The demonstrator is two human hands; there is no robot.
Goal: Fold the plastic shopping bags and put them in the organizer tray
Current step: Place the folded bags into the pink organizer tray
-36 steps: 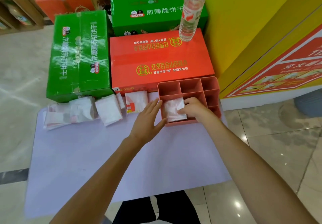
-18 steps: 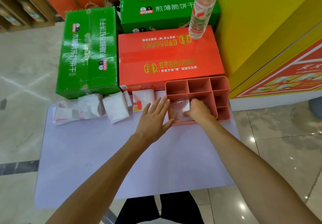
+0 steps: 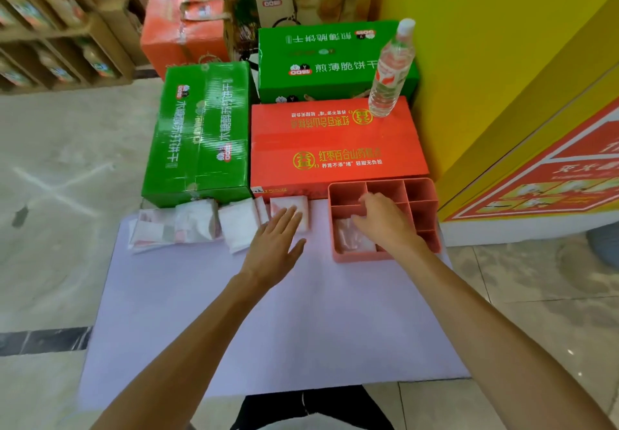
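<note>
The right hand [image 3: 385, 222] is hovering over the pink organizer tray [image 3: 420, 195], fingers loosely curled and gripping nothing that I can make out, and one folded bag [image 3: 350, 238] is sitting down in the tray's large near-left compartment, just beside and under that hand. The left hand [image 3: 278, 238] is stretching out flat over the pale purple mat [image 3: 268, 329], fingers straight and spread, holding nothing, its fingertips reaching onto the nearest folded square [image 3: 290, 207] at the mat's far edge. That is the relation to watch: the waiting bags are lying in a row along the far side of the mat, running off to the left from the tray, so the next one is sitting straight ahead of the left hand and well clear of the right. A second folded square [image 3: 239, 225] is lying just left of it, and a looser heap of bags [image 3: 174, 225] is trailing further left still. So I'd judge the left hand to be the one picking up next, with the tray waiting to its right. Behind the mat an orange carton [image 3: 335, 148] is carrying a water bottle [image 3: 390, 71], with a green carton [image 3: 201, 131] just beside it
</note>
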